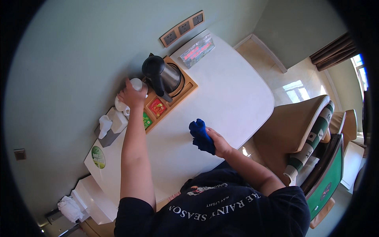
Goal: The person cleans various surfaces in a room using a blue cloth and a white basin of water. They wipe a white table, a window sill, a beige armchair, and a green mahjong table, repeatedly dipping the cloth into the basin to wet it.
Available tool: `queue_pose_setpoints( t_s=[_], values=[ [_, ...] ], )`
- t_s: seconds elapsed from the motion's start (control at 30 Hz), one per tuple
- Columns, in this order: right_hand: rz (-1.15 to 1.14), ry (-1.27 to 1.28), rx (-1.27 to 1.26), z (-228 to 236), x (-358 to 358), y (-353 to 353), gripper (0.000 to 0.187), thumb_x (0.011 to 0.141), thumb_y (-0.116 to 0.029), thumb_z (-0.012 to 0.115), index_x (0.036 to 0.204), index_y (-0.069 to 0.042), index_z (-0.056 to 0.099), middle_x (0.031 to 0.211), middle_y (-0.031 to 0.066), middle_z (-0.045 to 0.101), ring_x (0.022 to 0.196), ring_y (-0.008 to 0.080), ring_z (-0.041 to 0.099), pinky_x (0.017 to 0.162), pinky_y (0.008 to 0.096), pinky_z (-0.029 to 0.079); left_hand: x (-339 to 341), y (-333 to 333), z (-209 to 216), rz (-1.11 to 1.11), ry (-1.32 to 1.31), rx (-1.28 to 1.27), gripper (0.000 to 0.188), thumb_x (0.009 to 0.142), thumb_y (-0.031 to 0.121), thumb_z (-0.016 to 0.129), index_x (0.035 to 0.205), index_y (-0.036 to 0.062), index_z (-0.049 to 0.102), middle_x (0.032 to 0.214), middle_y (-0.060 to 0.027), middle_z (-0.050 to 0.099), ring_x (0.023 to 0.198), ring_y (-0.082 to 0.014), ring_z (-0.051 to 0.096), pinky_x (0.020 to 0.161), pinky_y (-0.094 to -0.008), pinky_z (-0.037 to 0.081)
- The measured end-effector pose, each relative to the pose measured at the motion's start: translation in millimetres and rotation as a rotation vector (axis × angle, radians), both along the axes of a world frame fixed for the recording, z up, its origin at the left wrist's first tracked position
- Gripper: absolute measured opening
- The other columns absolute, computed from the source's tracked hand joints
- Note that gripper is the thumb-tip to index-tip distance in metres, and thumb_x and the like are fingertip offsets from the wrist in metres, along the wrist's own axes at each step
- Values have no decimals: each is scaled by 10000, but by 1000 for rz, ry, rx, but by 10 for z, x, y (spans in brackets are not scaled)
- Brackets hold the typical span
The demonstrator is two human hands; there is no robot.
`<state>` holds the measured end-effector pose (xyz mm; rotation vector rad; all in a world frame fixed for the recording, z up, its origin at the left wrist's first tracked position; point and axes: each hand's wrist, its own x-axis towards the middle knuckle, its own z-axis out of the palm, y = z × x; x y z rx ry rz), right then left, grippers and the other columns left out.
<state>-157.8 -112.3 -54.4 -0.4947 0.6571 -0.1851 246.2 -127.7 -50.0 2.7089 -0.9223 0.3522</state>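
Observation:
My left hand (133, 96) reaches to the back of the white table and is closed round a white cup (136, 83) at the left end of a wooden tray (190, 86). A second white cup (121, 105) is just beside that hand. On the tray, to the right of the hand, stands a black and steel electric kettle (170, 76). Red and green packets (157, 107) lie in the tray's compartments. Nearer to my body, my right hand (219, 143) grips a bunched blue cloth (201, 136) above the tabletop.
A tissue box (111, 125) stands left of the tray, near a round green sticker (98, 157). At the far end is a sign stand (197, 51) below a row of wall sockets (183, 27). A tan chair (290, 122) is at the table's right.

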Motion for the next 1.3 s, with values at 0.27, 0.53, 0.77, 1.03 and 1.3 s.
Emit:
queue_pose_setpoints(
  t_s=[0.27,0.53,0.77,1.03,1.3],
  values=[
    [515,433,-1543,72,228,48,531,1009,-480,535,1482,-245,485,1551,164,397,1506,364,229,1155,668,174,-626,672,25,-289,61,-458,921,845,245,772,1570,52,238,1580,-335,209,1473,-476,211,1179,-547,216],
    [588,559,-2003,-622,566,143,698,878,-591,608,1513,-372,418,1662,138,165,1511,465,97,1168,686,86,-2457,1806,-553,-602,621,-142,600,967,260,607,1479,13,418,1568,-291,290,1455,-508,243,1177,-584,203],
    [772,476,-2060,-620,1279,427,727,882,-588,586,1535,-338,388,1669,126,164,1528,436,62,1154,700,34,-2196,2115,-818,-327,382,-43,652,962,341,610,1474,-10,408,1582,-273,285,1465,-481,249,1179,-603,187],
    [682,200,-2058,-734,966,1067,716,830,-614,616,1471,-319,497,1642,68,276,1531,377,135,1195,642,68,-2490,2942,-745,-370,340,59,625,975,337,579,1470,-10,418,1555,-262,334,1456,-473,266,1167,-633,148],
    [415,763,-1883,-616,-611,769,785,801,-682,623,1492,-347,464,1653,49,252,1535,373,131,1188,645,42,-2993,2123,-823,-1023,472,86,631,976,376,570,1481,27,425,1564,-213,355,1472,-411,281,1182,-597,174]
  ],
)
